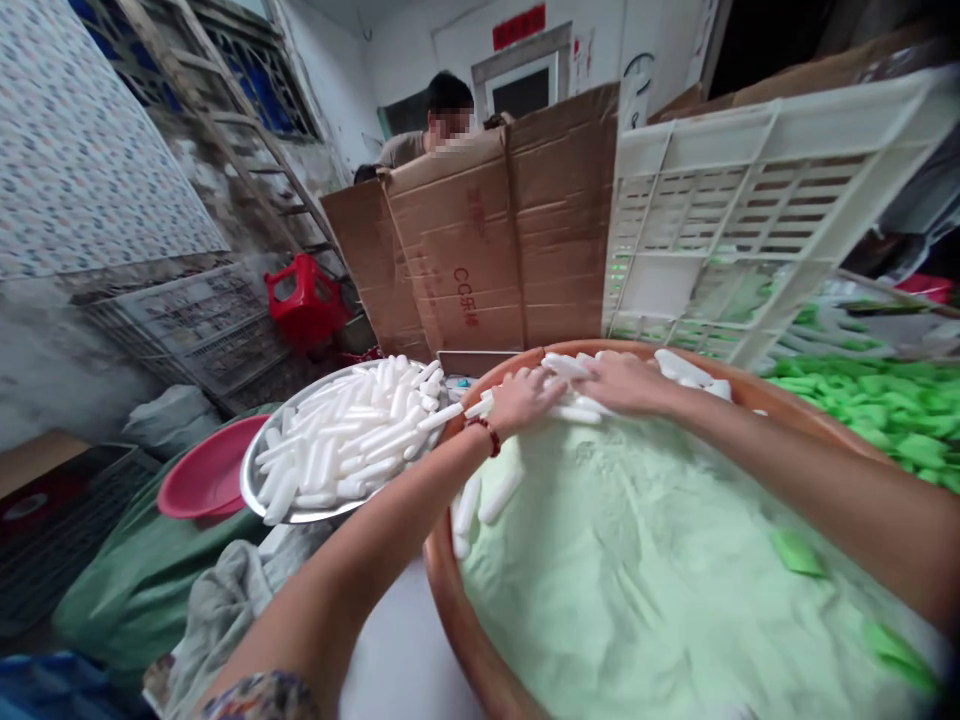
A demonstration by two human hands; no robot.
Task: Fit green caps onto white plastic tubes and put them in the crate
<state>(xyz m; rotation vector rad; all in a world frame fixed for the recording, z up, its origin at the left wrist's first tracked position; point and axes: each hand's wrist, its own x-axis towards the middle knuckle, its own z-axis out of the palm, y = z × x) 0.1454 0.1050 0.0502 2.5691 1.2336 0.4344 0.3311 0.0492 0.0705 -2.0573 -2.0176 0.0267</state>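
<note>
Both hands are at the far rim of a big orange-brown basin (465, 635) filled with pale green powder (600, 570). My left hand (525, 397), with a red bead bracelet (487, 436) at the wrist, curls over smooth white sticks (577, 412) lying on the powder. Close beside it, my right hand (619, 382) has its fingers closed around white sticks (566, 367) of the same kind. The fingertips are partly hidden among them. More white sticks (501, 490) rest along the basin's left inner wall, and others (686, 370) lie right of my right hand.
A metal tray (251, 470) heaped with white sticks stands left of the basin, over a pink basin (199, 475). Cardboard (480, 240) and a white plastic crate (750, 190) stand behind. Bright green pieces (892, 400) lie right. A person (409, 148) is behind the cardboard.
</note>
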